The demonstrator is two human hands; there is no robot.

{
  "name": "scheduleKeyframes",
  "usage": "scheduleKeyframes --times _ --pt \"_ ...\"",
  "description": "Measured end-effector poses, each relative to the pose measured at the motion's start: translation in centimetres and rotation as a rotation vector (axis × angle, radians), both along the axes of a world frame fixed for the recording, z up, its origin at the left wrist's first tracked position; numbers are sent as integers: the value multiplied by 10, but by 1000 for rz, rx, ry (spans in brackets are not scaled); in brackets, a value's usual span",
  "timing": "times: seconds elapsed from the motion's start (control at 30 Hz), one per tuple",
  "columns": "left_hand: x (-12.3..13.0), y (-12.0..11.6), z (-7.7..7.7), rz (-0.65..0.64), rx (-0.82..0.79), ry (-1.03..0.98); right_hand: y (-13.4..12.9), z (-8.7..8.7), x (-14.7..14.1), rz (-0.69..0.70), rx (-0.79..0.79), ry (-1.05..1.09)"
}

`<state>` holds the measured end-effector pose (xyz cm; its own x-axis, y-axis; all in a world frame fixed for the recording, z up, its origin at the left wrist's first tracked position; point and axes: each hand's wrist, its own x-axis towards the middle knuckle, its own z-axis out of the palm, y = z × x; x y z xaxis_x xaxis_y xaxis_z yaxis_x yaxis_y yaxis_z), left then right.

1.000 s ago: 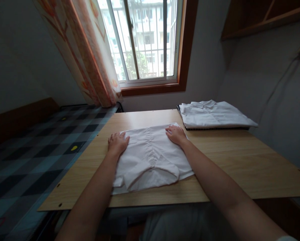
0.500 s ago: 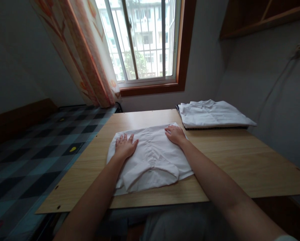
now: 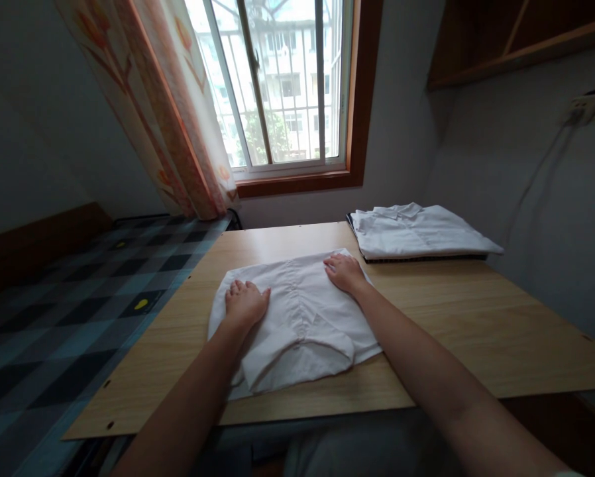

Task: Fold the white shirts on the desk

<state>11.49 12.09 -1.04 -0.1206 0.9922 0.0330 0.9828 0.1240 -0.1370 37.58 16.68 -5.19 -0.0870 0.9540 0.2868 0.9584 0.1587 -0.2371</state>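
Observation:
A folded white shirt (image 3: 297,318) lies flat on the wooden board, its collar toward me and its button placket running up the middle. My left hand (image 3: 246,301) rests on the shirt's left side, palm down, fingers a little bent and thumb apart. On the far right part of the same shirt lies my right hand (image 3: 344,271), palm down with its fingers spread on the cloth. Neither hand grips anything.
The light wooden board (image 3: 451,331) carries a stack of folded white clothes (image 3: 417,232) with dark cloth beneath, at the back right. A checked bedspread (image 3: 79,318) lies on the left. Behind are a curtain (image 3: 163,112) and window; a shelf (image 3: 526,53) hangs upper right.
My left hand's fingers have drawn in somewhat from a wider spread, staying on the shirt. My right hand keeps its place on the cloth. The view has shifted slightly.

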Motion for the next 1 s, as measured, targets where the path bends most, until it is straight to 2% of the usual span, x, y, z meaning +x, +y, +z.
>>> scheduleKeyframes --times 0.13,0.27,0.37,0.47,0.57,0.67,0.87,1.0 --pt "14 -16 7 53 -30 30 3 -2 -3 -17 -21 -19" --pt "15 -32 10 66 -68 56 8 -5 -4 -26 -77 -36" --pt "5 -40 3 48 -92 52 13 -6 -4 -8 -113 -43" --pt "-10 -42 -11 15 -44 39 16 -6 -5 -9 -134 -47" --pt "-25 -37 -23 -54 30 46 17 -4 -4 -14 -155 -50" --pt "-36 -30 -27 -125 51 38 15 -1 1 17 -175 -55" --pt "-54 -1 -17 -252 -14 15 -2 3 15 139 -196 -123" --pt "-59 25 -2 -344 -130 28 -20 5 17 121 -211 -172"
